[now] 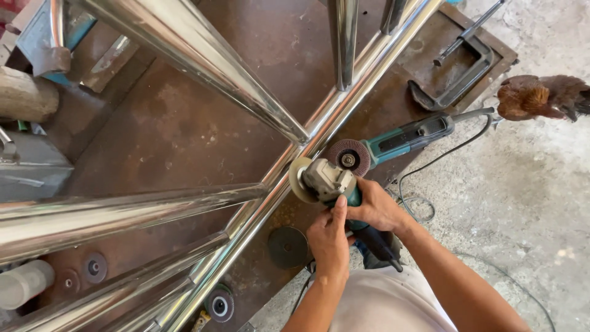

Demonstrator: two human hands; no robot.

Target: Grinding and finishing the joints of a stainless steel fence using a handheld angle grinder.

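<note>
Both hands, left hand [329, 240] and right hand [376, 208], have fingers closed around the angle grinder [329, 183], its buffing wheel at the steel frame's [289, 178] tube joint on the rusty tabletop [184, 129]; polishing appears under way, unfinished.

Steel tubes [270, 117] wall off everything beyond the right hand [376, 208]. A second grinder [393, 142] lies just past it. To its right, bare floor [528, 203] gives room.
</note>
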